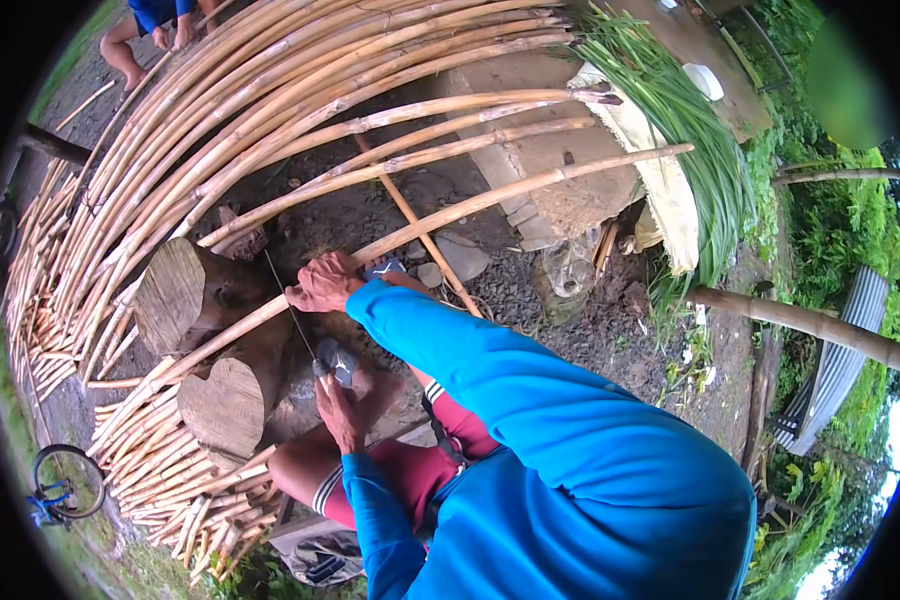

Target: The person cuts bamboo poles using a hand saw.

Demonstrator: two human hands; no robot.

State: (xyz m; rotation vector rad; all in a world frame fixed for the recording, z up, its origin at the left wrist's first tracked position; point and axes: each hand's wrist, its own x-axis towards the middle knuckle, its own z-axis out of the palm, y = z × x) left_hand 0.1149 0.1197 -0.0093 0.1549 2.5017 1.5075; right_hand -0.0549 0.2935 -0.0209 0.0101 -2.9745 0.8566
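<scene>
My right hand (325,282) is closed around a long bamboo pole (440,215) that runs diagonally across the view. My left hand (340,408) grips the dark handle of a long thin knife (290,308), its blade seen nearly edge-on. The blade crosses the pole just to the left of my right hand; whether it is cutting in cannot be made out. Two thick log stumps (222,408) stand under the pole's lower part. A dark sandal (338,362) on my foot shows close to my left hand.
Many bamboo poles (270,90) lie in a large stack at the left and top. Short cut pieces (185,470) are piled below. Long green leaves (690,140) hang over a white sack (670,200). Another person's hands (175,35) and a bicycle (68,483) are farther off.
</scene>
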